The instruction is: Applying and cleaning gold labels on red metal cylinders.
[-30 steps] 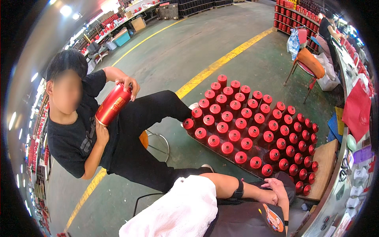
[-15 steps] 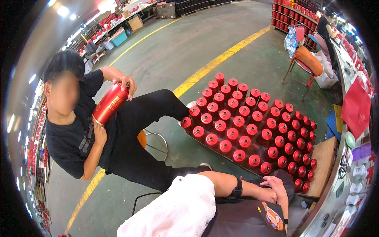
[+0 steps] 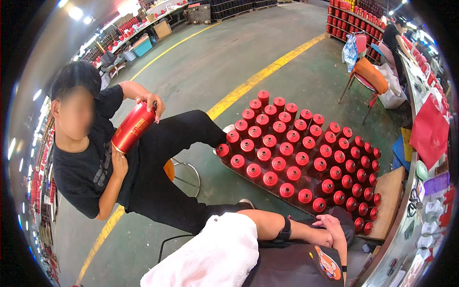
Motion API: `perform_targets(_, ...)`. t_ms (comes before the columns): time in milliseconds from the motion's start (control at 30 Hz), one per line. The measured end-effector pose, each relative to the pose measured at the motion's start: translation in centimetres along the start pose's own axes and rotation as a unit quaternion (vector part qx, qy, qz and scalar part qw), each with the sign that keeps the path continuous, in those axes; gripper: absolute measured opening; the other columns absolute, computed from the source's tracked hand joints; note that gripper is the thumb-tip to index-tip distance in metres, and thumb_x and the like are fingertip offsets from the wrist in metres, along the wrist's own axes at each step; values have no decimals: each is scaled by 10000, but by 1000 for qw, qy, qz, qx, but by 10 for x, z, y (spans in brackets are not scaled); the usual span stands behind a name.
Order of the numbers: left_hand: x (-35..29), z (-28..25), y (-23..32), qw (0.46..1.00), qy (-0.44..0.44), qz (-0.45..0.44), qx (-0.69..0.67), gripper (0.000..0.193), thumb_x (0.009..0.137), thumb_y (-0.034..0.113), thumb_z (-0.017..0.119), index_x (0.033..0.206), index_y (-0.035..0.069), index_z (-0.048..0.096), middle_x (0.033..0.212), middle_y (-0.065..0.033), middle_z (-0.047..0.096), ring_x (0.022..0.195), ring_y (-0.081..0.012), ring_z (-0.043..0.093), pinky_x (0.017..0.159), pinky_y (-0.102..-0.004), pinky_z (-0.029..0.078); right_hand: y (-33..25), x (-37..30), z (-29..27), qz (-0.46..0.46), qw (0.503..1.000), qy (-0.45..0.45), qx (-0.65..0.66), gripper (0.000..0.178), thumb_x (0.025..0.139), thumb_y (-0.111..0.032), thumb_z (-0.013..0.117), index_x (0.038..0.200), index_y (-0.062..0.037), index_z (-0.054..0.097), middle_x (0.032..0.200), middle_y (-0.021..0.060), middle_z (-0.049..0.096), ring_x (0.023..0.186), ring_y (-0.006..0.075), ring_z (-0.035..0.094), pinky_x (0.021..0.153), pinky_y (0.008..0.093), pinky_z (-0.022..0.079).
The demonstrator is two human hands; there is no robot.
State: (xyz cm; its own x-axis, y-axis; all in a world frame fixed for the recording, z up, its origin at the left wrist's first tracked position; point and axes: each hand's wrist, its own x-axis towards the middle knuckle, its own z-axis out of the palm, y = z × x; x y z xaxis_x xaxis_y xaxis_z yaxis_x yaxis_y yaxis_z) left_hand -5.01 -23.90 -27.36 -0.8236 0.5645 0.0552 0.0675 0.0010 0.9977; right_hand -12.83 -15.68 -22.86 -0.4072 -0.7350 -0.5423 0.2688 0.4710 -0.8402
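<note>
My left arm reaches out from a white cloth-like sleeve [image 3: 205,253], with a black strap [image 3: 285,229] round the forearm. My left hand [image 3: 323,237] rests against the right wrist, and its fingers are mostly hidden there. Across it lies my right hand [image 3: 331,223], fingers stretched out to the left, nothing in them. Both rest above a dark apron [image 3: 291,265] with a cartoon patch [image 3: 327,263]. Opposite, a seated person [image 3: 95,158] in black holds a tilted red bottle [image 3: 135,126] in both hands.
Rows of red bottle-shaped pieces [image 3: 294,173] stand on a low board just ahead. To the right runs a long workbench [image 3: 406,229] with a red bag [image 3: 430,129]. A chair with an orange cover [image 3: 370,74] and another person [image 3: 394,40] are farther back.
The whole view has shifted slightly, with the red pieces now a little left and lower. My hands stay crossed. The far person at the bench has extended an arm.
</note>
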Motion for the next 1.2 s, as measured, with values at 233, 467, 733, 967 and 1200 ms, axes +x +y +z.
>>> perform_targets(233,-1,0,2,1000,7,0,14,174,822,99,602,885,-8,724,779,-68,714,685,-135,638,622,-318,484,7,4,-3,-2,1000,3,-2,352,995,-253,532,1155,52,605,933,164,695,910,255,696,860,348,530)
perform_targets(467,0,3,0,999,25,26,6,170,818,96,603,887,-8,718,794,-83,718,710,-151,649,647,-331,490,8,4,-2,-8,1000,3,18,325,988,-221,537,1143,54,610,932,168,694,907,259,697,848,351,543)
perform_targets(733,-5,-5,18,1000,-7,-11,2,155,813,75,609,885,-9,718,794,-83,716,710,-154,648,653,-337,493,6,3,-1,0,1000,13,21,347,986,-244,549,1141,60,610,929,179,695,904,264,698,841,341,536)
perform_targets(967,-2,-1,9,999,3,-24,-22,162,840,129,618,883,2,708,765,-82,696,701,-174,646,648,-347,490,4,2,-1,-1,1000,15,10,343,988,-243,548,1138,58,610,924,177,697,897,262,696,835,342,536)
perform_targets(1200,5,4,-9,1000,13,-3,-12,164,837,133,628,889,-1,707,788,-94,703,724,-190,659,675,-354,503,6,4,0,-2,1000,22,10,318,991,-229,542,1134,46,612,917,170,697,893,258,693,828,347,541)
